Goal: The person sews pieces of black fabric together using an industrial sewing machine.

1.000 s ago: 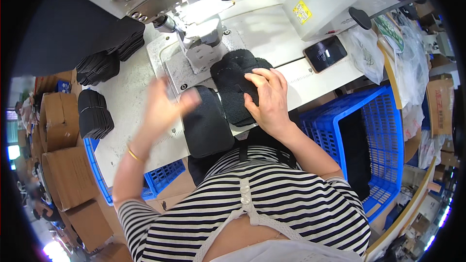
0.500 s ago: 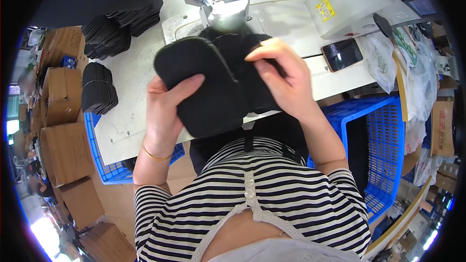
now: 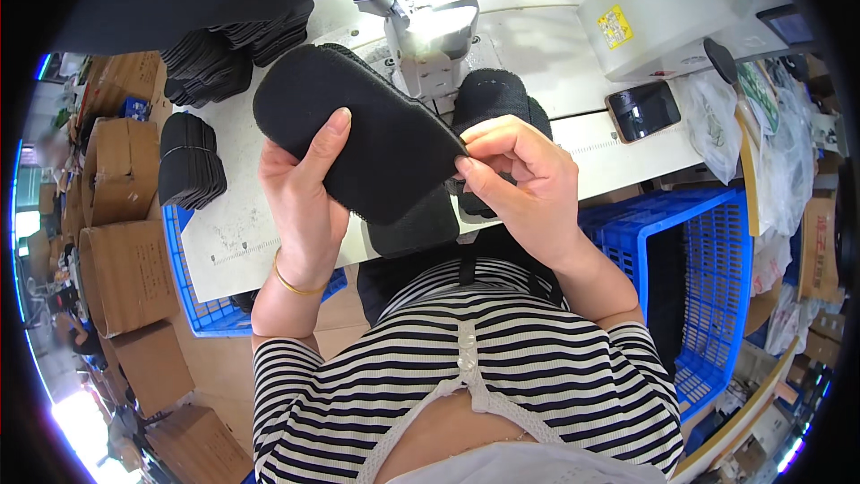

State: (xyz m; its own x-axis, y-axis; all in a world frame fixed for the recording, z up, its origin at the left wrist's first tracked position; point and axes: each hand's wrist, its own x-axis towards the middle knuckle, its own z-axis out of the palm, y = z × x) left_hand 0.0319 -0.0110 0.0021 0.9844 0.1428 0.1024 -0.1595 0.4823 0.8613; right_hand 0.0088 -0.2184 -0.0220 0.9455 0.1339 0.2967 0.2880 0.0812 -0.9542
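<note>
A black oval fabric piece (image 3: 358, 130) is held up in front of me, above the white sewing table (image 3: 546, 45). My left hand (image 3: 300, 197) grips its lower left side, thumb on the front face. My right hand (image 3: 520, 175) pinches its right edge with fingertips. Behind it lie more black fabric pieces (image 3: 497, 99) on the table, by the sewing machine's (image 3: 421, 9) needle area. Another black piece (image 3: 412, 229) hangs at the table's front edge below the held one.
Stacks of black pieces (image 3: 191, 161) sit at the table's left and back left (image 3: 233, 49). A phone (image 3: 643, 110) lies at the right. Blue crates stand at the right (image 3: 708, 278) and under the table's left (image 3: 210, 309). Cardboard boxes (image 3: 125, 242) line the left floor.
The black piece came up off the table into both hands. It has since turned, and my right hand has shifted to pinching its right edge.
</note>
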